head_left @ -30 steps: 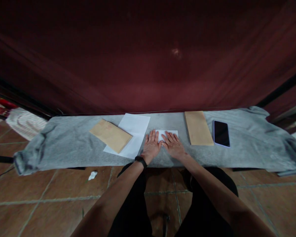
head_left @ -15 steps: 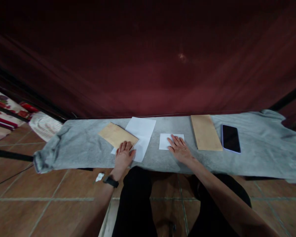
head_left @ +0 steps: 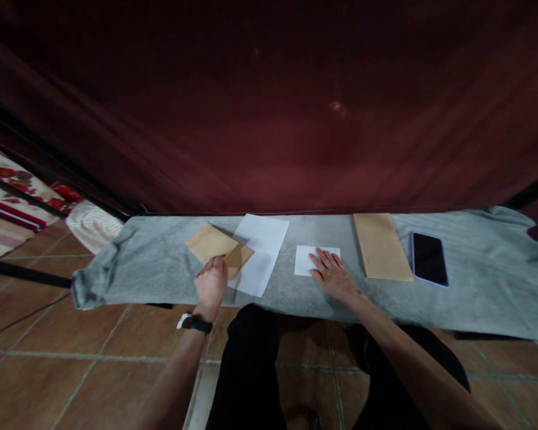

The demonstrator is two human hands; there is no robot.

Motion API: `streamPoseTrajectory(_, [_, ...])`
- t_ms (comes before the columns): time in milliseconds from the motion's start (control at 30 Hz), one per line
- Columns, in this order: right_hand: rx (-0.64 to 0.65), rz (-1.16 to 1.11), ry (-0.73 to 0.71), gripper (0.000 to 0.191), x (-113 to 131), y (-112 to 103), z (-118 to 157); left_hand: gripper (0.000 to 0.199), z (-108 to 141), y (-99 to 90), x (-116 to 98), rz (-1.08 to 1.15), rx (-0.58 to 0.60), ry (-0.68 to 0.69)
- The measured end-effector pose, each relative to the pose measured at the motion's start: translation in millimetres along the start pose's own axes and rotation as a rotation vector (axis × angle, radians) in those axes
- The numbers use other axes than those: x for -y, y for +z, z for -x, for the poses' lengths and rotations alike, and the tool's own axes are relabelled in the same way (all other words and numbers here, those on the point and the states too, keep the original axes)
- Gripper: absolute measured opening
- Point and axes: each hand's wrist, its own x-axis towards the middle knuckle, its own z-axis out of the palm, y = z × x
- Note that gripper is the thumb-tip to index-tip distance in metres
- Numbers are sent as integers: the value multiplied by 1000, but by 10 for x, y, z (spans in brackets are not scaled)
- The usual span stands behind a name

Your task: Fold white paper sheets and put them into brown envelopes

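My left hand (head_left: 212,282) is closed at the near edge of a brown paper envelope (head_left: 210,240), its fingers curled in a pinch. The envelope's right part looks darker and slightly raised, overlapping a sheet of white paper (head_left: 265,234). My right hand (head_left: 335,278) lies flat with fingers spread on a small folded white paper (head_left: 303,261). Farther right, a second brown envelope (head_left: 382,248) lies flat and untouched.
A phone (head_left: 429,259) with a pale purple case lies right of the second envelope. Grey cloth (head_left: 156,263) covers the narrow bench. A dark red curtain (head_left: 269,149) hangs behind it, and my knees (head_left: 252,334) are below the front edge.
My left hand has gone from lying flat on the envelope to pinching its near edge, and the envelope's right part has lifted. My right hand stays on the small paper. The view has shifted slightly.
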Motion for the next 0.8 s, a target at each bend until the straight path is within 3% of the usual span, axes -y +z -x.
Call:
streamPoseTrajectory(133, [-15, 11, -12, 52, -4, 14, 2, 31, -243, -134, 381, -16, -173, -190])
streamPoseTrajectory(233, [-38, 15, -21, 51, -11, 44, 6, 30, -333, -140, 517, 58, -221, -176])
streamPoseTrajectory(333, [-58, 9, -22, 51, -23, 72, 9, 27, -263, -11, 418, 134, -180, -29])
streamPoseTrajectory(533, [-59, 4, -32, 52, -40, 75, 6, 29, 55, 353, 3, 219, 5, 236])
streamPoseTrajectory(800, [-63, -22, -33, 52, -49, 81, -1, 34, 51, 377, 16, 280, 106, 210])
